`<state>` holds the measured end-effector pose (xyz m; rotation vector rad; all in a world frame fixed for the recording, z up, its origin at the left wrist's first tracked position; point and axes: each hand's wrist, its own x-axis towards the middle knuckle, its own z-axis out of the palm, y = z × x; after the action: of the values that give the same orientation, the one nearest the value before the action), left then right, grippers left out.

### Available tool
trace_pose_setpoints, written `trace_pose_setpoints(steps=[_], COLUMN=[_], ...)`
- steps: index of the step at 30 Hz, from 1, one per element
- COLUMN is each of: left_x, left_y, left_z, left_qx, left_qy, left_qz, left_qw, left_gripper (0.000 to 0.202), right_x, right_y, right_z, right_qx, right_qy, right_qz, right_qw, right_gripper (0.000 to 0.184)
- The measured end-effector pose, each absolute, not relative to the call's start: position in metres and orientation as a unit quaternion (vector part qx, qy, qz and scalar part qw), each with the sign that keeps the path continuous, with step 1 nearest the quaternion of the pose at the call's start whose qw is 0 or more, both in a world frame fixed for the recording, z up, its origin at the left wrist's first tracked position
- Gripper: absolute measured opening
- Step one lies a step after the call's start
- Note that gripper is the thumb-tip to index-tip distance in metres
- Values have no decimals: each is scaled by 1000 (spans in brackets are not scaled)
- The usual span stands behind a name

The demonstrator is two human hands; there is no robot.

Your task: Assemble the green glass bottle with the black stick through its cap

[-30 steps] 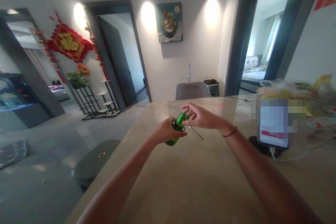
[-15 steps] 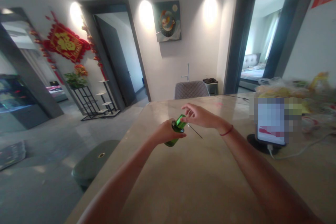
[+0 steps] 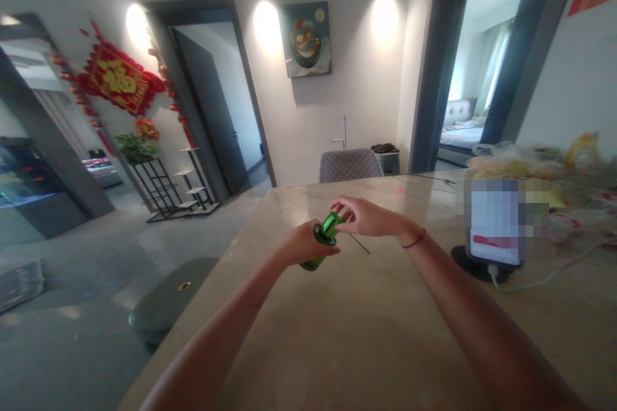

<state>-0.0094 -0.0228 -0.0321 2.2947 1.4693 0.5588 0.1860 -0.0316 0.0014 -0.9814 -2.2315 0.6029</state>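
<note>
My left hand (image 3: 304, 243) is wrapped round a green, bottle-like container (image 3: 313, 263) with a dark rim, tilted above the table. A shiny green top piece (image 3: 331, 225) sticks up out of that rim; whether it is a cap or a neck I cannot tell. Curled fingers of my right hand (image 3: 359, 215) close on this piece from the right, and some fingertips are hidden behind it. A thin dark stick (image 3: 360, 244) shows just below my right hand, slanting down to the right. A red string circles my right wrist.
The beige table (image 3: 385, 334) stretches under both arms. At right, a phone (image 3: 495, 225) stands on a dark round base with a white cable, before plastic bags (image 3: 511, 160). A grey chair (image 3: 351, 165) is at the far edge, a green stool (image 3: 168, 295) at left.
My right hand has dropped slightly, and its fingers have curled in round the shiny green top piece. My left hand keeps its hold on the container, almost unmoved.
</note>
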Motion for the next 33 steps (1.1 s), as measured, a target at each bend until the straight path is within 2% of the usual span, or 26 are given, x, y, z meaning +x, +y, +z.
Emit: trace_pose_setpoints(steps=[3, 6, 9, 14, 20, 26, 31, 33], left_x=[-9, -5, 3, 24, 42, 43, 36, 33], left_y=[-21, -17, -9, 7, 15, 12, 7, 7], left_z=[-36, -33, -19, 5, 0, 7, 20, 22], left_qx=[807, 809, 824, 848, 843, 850, 854, 854], left_qy=[526, 523, 499, 471, 484, 480, 482, 480], left_qz=[202, 191, 171, 143, 132, 122, 105, 109], left_qw=[176, 188, 207, 199, 196, 177, 161, 167], left_gripper=[58, 56, 50, 51, 51, 50, 49, 50], right_x=[187, 190, 197, 215, 233, 232, 227, 226], right_y=[-31, -29, -25, -15, -13, -16, -18, -20], right_z=[1, 1, 2, 1, 0, 1, 6, 7], right_qx=[-394, -431, -432, -434, -436, -460, -438, -409], right_qy=[-836, -833, -832, -816, -814, -781, -796, -810], right_qz=[218, 199, 187, 183, 205, 242, 226, 218], right_qw=[313, 283, 292, 334, 324, 347, 351, 359], right_gripper=[48, 35, 30, 36, 38, 61, 49, 49])
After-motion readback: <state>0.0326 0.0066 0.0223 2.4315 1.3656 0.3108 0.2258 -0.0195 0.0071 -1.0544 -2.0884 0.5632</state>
